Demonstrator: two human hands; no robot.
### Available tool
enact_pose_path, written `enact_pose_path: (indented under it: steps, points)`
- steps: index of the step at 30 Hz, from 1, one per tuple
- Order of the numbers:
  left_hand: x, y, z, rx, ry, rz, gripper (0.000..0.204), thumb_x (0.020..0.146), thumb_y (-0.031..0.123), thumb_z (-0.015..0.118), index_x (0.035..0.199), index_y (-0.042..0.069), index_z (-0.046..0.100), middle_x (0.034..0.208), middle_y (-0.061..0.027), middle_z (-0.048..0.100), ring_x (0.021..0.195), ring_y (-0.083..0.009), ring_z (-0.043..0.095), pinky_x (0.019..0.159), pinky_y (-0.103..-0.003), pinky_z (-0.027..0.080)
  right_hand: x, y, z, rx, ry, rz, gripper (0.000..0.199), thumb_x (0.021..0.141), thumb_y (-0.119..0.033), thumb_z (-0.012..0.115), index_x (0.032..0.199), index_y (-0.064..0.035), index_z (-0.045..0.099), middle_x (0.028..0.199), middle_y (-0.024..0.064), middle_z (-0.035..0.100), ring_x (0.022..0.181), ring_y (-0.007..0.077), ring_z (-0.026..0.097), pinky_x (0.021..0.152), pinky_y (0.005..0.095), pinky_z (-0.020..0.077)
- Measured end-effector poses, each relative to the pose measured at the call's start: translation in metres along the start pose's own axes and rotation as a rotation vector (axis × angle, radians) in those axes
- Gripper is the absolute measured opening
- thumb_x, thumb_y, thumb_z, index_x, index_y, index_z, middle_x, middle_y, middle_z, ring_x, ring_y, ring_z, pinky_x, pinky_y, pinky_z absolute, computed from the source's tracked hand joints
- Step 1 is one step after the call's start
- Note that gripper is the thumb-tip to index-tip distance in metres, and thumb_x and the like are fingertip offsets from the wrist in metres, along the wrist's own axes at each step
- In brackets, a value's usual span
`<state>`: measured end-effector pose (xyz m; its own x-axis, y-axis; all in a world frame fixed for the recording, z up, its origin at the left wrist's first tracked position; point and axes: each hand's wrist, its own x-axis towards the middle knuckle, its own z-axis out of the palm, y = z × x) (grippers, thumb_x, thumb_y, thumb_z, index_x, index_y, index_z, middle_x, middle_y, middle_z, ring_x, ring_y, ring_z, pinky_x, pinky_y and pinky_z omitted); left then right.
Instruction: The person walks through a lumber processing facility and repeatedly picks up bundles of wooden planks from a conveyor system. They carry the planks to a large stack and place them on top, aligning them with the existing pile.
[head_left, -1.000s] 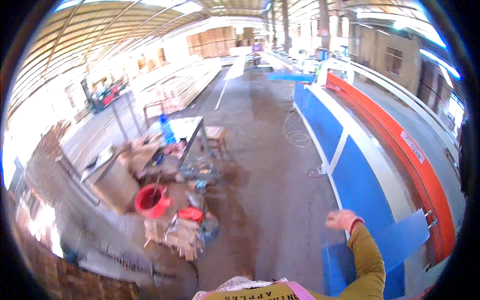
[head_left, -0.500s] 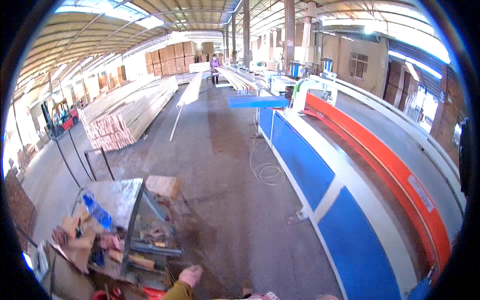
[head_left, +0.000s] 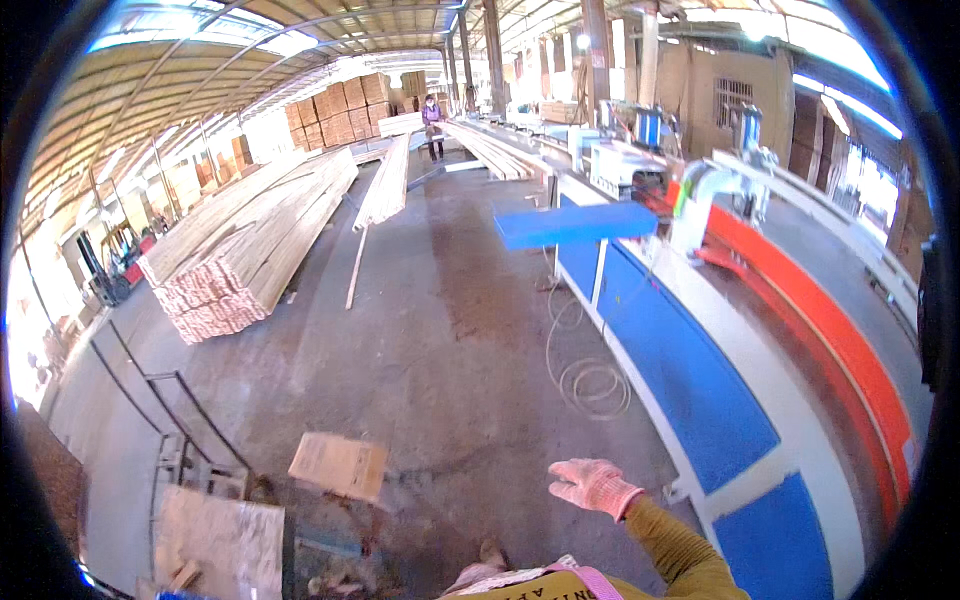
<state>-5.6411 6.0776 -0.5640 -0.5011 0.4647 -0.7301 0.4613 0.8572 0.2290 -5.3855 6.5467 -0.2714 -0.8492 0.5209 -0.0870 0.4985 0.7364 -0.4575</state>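
My right hand [head_left: 592,485] wears a pale pink work glove and reaches out from a mustard sleeve at the lower middle of the view. Its fingers are loosely spread and it holds nothing. It hovers over the bare concrete floor, apart from everything. The nearest things are a flat brown board [head_left: 338,465] to its left and the long blue machine [head_left: 690,390] to its right. My left hand is out of the picture.
A metal bench with a pale sheet [head_left: 215,540] stands at the lower left. A coiled cable [head_left: 592,385] lies on the floor by the machine, and a blue panel [head_left: 575,225] juts out from it. Stacked timber [head_left: 250,260] fills the left. A person [head_left: 433,115] stands far back.
The view has swung up and along the hall. The cluttered bench has slid down to the lower left edge. A gloved right hand now shows at the lower middle.
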Motion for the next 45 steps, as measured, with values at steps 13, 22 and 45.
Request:
enact_pose_path:
  steps: [13,22,45]
  points:
    - [0.355,0.413,-0.515,-0.740,0.332,0.500,0.035,0.093,0.025,0.057,0.119,0.002,0.063,0.107,-0.0045,0.068,0.096,-0.0196,0.064,0.089,-0.028,0.048,0.430,0.117,-0.210,-0.104,0.527,-0.019,0.041,0.086,-0.038,0.064,0.115,-0.0086,0.060,0.108,0.0146,0.064,0.098,0.0356,0.062,0.083,0.0455,0.0498]
    - [0.560,0.339,-0.562,0.053,0.061,0.124,0.033,0.091,0.027,0.056,0.115,0.006,0.064,0.103,-0.0082,0.069,0.091,-0.0249,0.066,0.081,-0.036,0.052,0.715,0.227,-0.281,-0.162,0.532,0.129,0.046,0.087,-0.042,0.062,0.122,-0.0128,0.058,0.119,0.0126,0.061,0.109,0.0337,0.058,0.094,0.0435,0.0459]
    - [0.957,0.928,-1.084,-0.962,0.054,0.723,0.037,0.090,0.025,0.066,0.120,0.003,0.063,0.098,-0.0030,0.067,0.086,-0.0126,0.061,0.075,-0.028,0.050,1.165,0.528,-0.475,1.131,0.943,0.776,0.049,0.085,-0.052,0.065,0.112,-0.0108,0.063,0.090,0.0003,0.061,0.078,0.0120,0.058,0.069,0.0314,0.0481]
